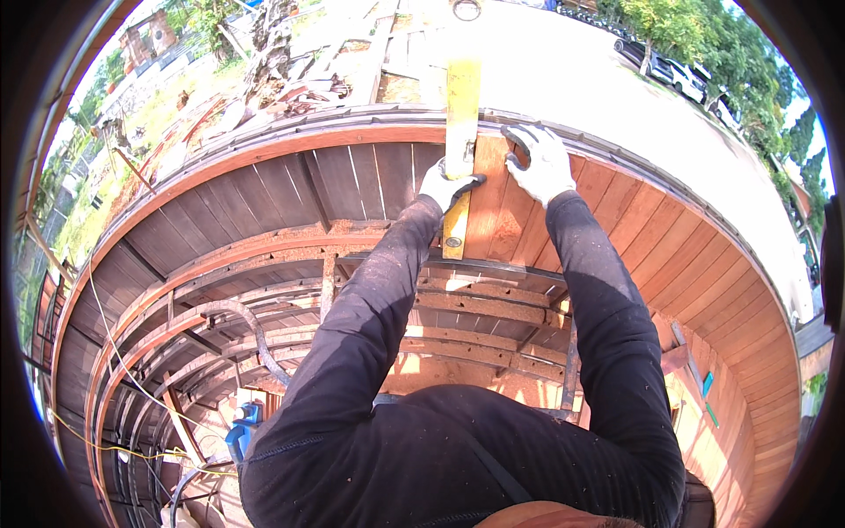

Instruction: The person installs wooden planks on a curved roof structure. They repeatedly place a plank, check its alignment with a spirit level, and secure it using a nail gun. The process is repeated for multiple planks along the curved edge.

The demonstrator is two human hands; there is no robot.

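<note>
My left hand (446, 187), in a white and dark work glove, is closed around a long yellow spirit level (461, 114) held upright against a reddish wooden plank (491, 207). My right hand (539, 164), gloved the same way, lies flat with fingers spread on the top of that plank, just right of the level. Both black sleeves reach up from the lower edge. The plank stands in a curved wall of vertical boards, at the line between darker boards on the left and fresher orange boards on the right.
A curved wooden rim (290, 139) runs over the boards. Below lie curved rusty steel frames (264, 299) and open gaps down to a blue object (239, 436) and yellow cord (106, 444). Timber scraps, pale ground and parked cars lie beyond the rim.
</note>
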